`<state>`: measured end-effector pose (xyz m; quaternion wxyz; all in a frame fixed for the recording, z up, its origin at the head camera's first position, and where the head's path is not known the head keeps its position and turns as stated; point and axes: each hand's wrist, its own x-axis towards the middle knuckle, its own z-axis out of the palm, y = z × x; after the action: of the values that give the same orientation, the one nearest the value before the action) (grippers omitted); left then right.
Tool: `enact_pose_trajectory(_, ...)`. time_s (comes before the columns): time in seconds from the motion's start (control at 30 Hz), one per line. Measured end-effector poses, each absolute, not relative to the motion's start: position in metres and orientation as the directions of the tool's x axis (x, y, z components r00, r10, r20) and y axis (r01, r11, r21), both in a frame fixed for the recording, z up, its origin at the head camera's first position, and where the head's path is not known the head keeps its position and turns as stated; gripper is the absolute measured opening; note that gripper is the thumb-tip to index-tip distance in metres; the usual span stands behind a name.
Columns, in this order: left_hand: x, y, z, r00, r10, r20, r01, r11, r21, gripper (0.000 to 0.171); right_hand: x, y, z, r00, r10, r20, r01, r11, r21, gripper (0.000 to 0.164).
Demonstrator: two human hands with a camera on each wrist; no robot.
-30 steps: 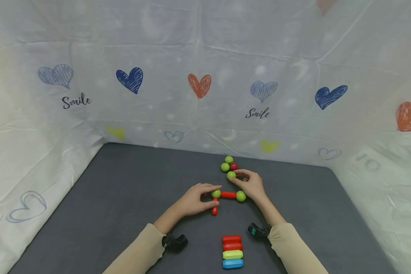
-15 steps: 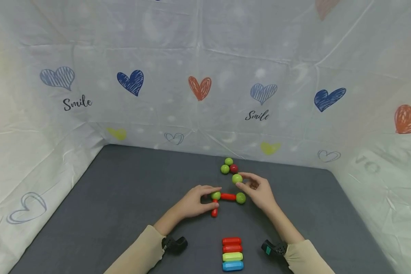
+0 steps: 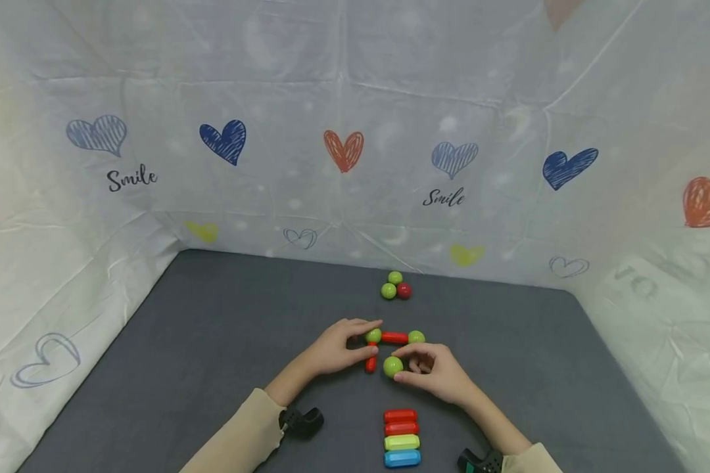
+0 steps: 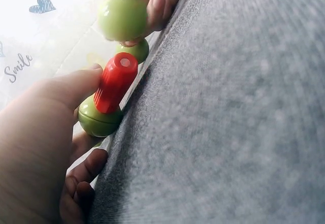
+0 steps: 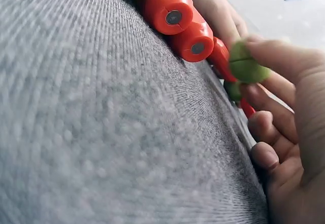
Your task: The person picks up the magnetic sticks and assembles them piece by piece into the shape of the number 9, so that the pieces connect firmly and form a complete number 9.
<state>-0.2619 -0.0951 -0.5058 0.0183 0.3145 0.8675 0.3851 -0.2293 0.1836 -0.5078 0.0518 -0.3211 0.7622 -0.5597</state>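
My left hand (image 3: 336, 347) holds the corner of a joined piece, with thumb and fingers about its green ball (image 3: 373, 336). From that ball one red rod (image 3: 394, 337) runs right to another green ball (image 3: 416, 337), and a second red rod (image 3: 371, 360) points toward me. In the left wrist view the thumb lies against the near red rod (image 4: 117, 84). My right hand (image 3: 438, 373) pinches a loose green ball (image 3: 393, 366) between thumb and index finger, just right of the near rod's end and apart from it. The right wrist view shows that ball (image 5: 248, 63) between the fingertips.
Farther back, two green balls (image 3: 388, 291) and a dark red ball (image 3: 403, 290) sit clustered. Nearer me lies a column of two red rods (image 3: 400, 416), a yellow-green rod (image 3: 402, 442) and a blue rod (image 3: 402, 458). A printed cloth (image 3: 343, 197) hangs behind the grey table (image 3: 242, 309).
My right hand has picked the green ball away from the back cluster and brought it toward me, beside the near red rod. My left hand has stayed on the corner.
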Motion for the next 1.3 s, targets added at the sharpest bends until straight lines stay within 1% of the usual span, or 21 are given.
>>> enact_pose_trajectory(0.13,-0.261,-0.094,-0.505,-0.815,0.550,0.182,0.505,0.520,0.689,0.058,-0.225,0.180,-0.509,-0.779,-0.569,0.262,-0.453,0.221,-0.864,0.025)
enact_pose_trajectory(0.3,-0.262,-0.094,-0.504,-0.805,0.553,0.213,0.528,0.505,0.683,0.057,-0.220,0.171,-0.510,-0.759,-0.591,0.271,-0.502,0.268,-0.822,0.023)
enact_pose_trajectory(0.4,-0.262,-0.095,-0.502,-0.800,0.553,0.232,0.539,0.493,0.682,0.057,-0.218,0.166,-0.511,-0.746,-0.597,0.296,-0.529,0.260,-0.808,0.022)
enact_pose_trajectory(0.57,-0.264,-0.096,-0.504,-0.809,0.548,0.214,0.526,0.511,0.679,0.058,-0.215,0.160,-0.511,-0.727,-0.591,0.348,-0.569,0.236,-0.788,0.023)
enact_pose_trajectory(1.13,-0.261,-0.094,-0.501,-0.805,0.552,0.218,0.531,0.505,0.681,0.057,-0.205,0.152,-0.510,-0.812,-0.513,0.278,-0.487,0.332,-0.808,0.028)
enact_pose_trajectory(1.3,-0.260,-0.094,-0.501,-0.808,0.548,0.218,0.526,0.503,0.686,0.057,-0.204,0.149,-0.509,-0.821,-0.499,0.277,-0.483,0.348,-0.804,0.030)
